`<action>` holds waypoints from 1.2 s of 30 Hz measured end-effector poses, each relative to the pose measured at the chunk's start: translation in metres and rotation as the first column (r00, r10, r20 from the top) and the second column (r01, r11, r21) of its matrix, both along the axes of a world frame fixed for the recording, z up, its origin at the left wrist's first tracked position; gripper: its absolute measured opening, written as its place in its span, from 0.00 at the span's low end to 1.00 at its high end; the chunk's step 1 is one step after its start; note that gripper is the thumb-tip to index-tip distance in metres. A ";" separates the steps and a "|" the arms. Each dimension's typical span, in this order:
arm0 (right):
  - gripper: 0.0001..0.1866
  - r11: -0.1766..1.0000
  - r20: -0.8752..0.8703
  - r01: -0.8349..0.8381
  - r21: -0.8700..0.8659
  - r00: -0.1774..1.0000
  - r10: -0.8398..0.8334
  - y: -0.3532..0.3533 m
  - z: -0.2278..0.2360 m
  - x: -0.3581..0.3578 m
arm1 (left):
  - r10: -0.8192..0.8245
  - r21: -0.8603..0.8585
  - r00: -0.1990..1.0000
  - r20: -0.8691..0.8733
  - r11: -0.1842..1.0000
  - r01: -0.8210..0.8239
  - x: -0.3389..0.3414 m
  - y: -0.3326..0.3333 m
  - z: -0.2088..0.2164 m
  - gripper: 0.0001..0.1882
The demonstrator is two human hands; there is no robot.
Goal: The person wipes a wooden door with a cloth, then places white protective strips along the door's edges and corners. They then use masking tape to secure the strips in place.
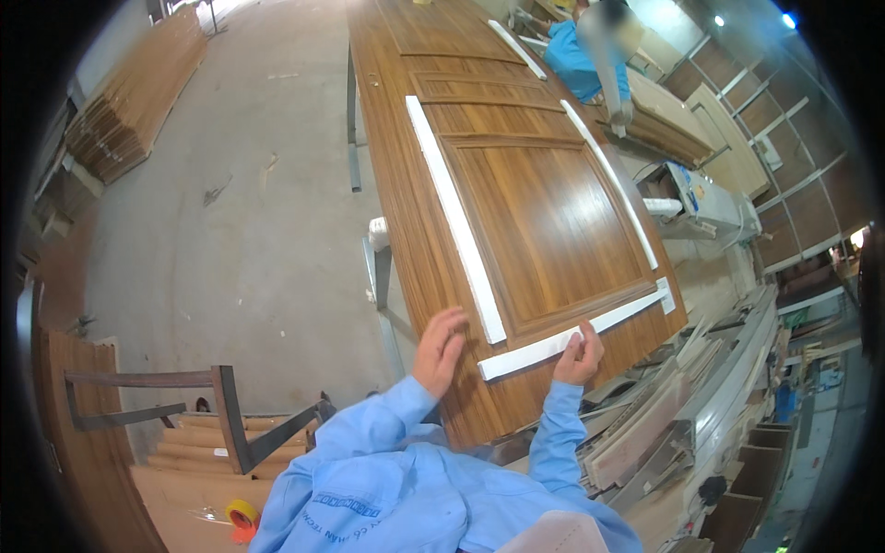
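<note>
A brown wooden door [544, 217] with raised panels lies flat before me. White strips lie along it: a long left strip [452, 217], a right strip [610, 184], and a far one [517, 50]. Across the near end runs another white strip [525, 356], its right end beside a short white piece [666, 296]. My right hand [579, 358] has its thumb and fingers closed on this crosswise strip near its middle. Over the door's left edge, my left hand [441, 354] holds nothing, its fingers loosely bent and apart from the strips.
Metal supports [380, 267] stand under the door's left side. A co-worker in blue [576, 64] is at the far right, by stacked panels [668, 124]. Long boards [645, 405] lie at the right. Left of me are a metal frame [230, 419], cardboard and a yellow tape roll [241, 512].
</note>
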State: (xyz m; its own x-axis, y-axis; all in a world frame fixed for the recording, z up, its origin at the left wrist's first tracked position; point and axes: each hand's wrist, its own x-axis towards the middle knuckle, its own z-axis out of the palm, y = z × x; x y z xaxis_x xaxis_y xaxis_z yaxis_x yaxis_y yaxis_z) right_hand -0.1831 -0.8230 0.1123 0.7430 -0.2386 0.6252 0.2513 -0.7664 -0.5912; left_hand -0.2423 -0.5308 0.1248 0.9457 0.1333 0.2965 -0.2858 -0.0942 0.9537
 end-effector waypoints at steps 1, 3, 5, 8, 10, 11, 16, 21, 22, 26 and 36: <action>0.14 0.999 0.024 0.016 -0.031 1.000 -0.015 -0.001 -0.002 0.000 | 0.050 0.035 0.999 0.010 0.998 -0.050 0.018 0.008 -0.004 0.19; 0.14 0.996 0.023 0.073 -0.051 0.997 -0.072 -0.003 -0.003 0.002 | 0.112 0.116 0.994 0.009 0.987 -0.112 0.052 0.023 -0.013 0.18; 0.16 0.997 0.039 0.078 -0.026 0.996 -0.077 -0.004 -0.001 0.004 | 0.144 0.203 0.989 0.016 0.969 -0.144 0.092 0.041 -0.022 0.17; 0.21 0.982 -0.014 0.184 0.032 0.983 -0.184 -0.003 0.000 0.005 | 0.278 0.197 0.961 0.001 0.942 -0.273 0.156 0.066 -0.034 0.17; 0.31 0.949 -0.170 0.213 0.234 0.970 -0.176 -0.002 -0.001 0.005 | 0.227 0.186 0.970 0.084 0.953 -0.239 0.200 0.103 -0.033 0.18; 0.34 0.954 -0.173 0.229 0.192 0.965 -0.197 -0.002 -0.002 0.006 | 0.248 0.222 0.966 0.077 0.940 -0.259 0.223 0.118 -0.035 0.18; 0.40 0.962 -0.239 0.203 0.183 0.958 -0.157 0.000 -0.005 0.008 | 0.231 0.321 0.964 0.128 0.910 -0.261 0.310 0.182 -0.049 0.19; 0.37 0.922 -0.277 0.365 0.126 0.906 -0.321 -0.006 0.001 0.000 | 0.173 0.508 0.972 0.158 0.830 -0.231 0.339 0.188 -0.052 0.19; 0.36 0.907 -0.254 0.414 0.069 0.887 -0.386 -0.009 0.005 -0.002 | 0.148 0.542 0.972 0.183 0.810 -0.225 0.333 0.182 -0.051 0.19; 0.28 0.844 -0.098 0.495 -0.209 0.848 -0.521 -0.044 0.027 0.016 | 0.002 0.563 0.979 0.205 0.818 -0.120 0.292 0.156 -0.034 0.22; 0.20 0.707 -0.246 0.228 -0.669 0.830 -0.500 -0.186 0.056 0.278 | -0.034 0.503 0.996 0.088 0.864 -0.015 0.253 0.132 0.000 0.23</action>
